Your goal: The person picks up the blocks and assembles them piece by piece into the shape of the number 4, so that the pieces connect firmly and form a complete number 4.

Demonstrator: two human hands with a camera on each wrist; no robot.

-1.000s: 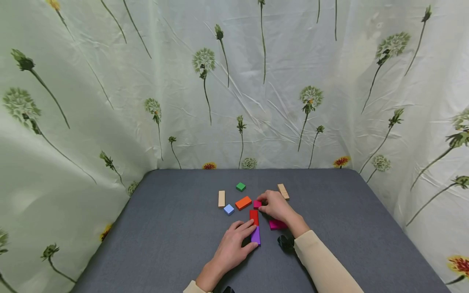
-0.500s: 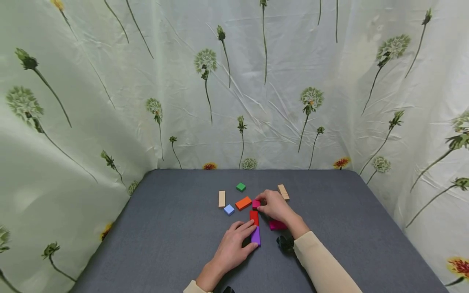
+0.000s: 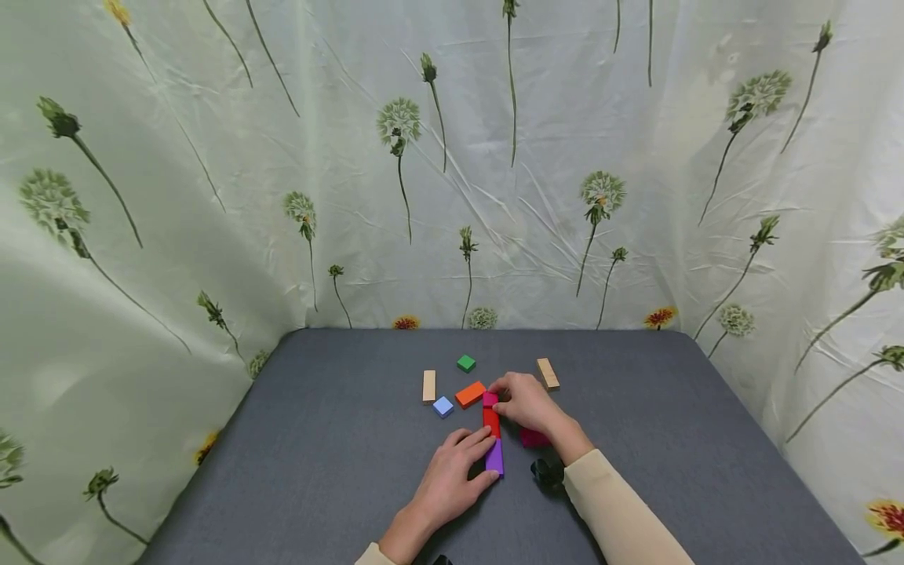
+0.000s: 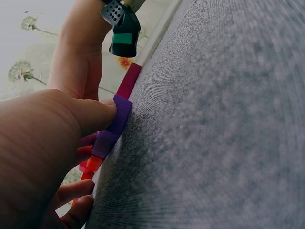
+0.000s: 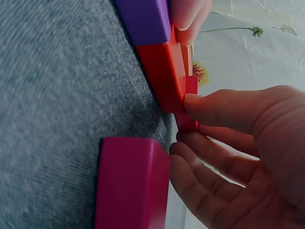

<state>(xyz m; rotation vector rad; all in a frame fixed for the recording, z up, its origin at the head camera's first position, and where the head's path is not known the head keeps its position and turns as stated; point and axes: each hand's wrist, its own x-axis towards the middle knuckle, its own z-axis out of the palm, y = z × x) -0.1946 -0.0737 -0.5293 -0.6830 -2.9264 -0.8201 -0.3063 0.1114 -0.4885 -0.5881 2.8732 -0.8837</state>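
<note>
My left hand point(image 3: 457, 477) holds a purple block point(image 3: 495, 459), its thumb at the near end and fingertips reaching the red block point(image 3: 492, 424). These two blocks lie end to end in a line. At the red block's far end, my right hand point(image 3: 526, 402) pinches a small pink block point(image 3: 490, 400) between thumb and fingers. The right wrist view shows the pink block point(image 5: 187, 123) right at the end of the red block point(image 5: 162, 76). A longer magenta block point(image 3: 533, 439) lies under the right wrist, partly hidden in the head view.
An orange block point(image 3: 470, 395) lies just left of the pink one. Near it are a light blue block point(image 3: 442, 406), a green block point(image 3: 466, 363) and a plain wooden block point(image 3: 429, 386). Another wooden block point(image 3: 547, 373) lies beyond the right hand. Flowered cloth point(image 3: 530, 196) surrounds the grey table point(image 3: 318, 455).
My right hand has brought the small pink block left and slightly nearer, into line with the red block. The left hand has stayed in place.
</note>
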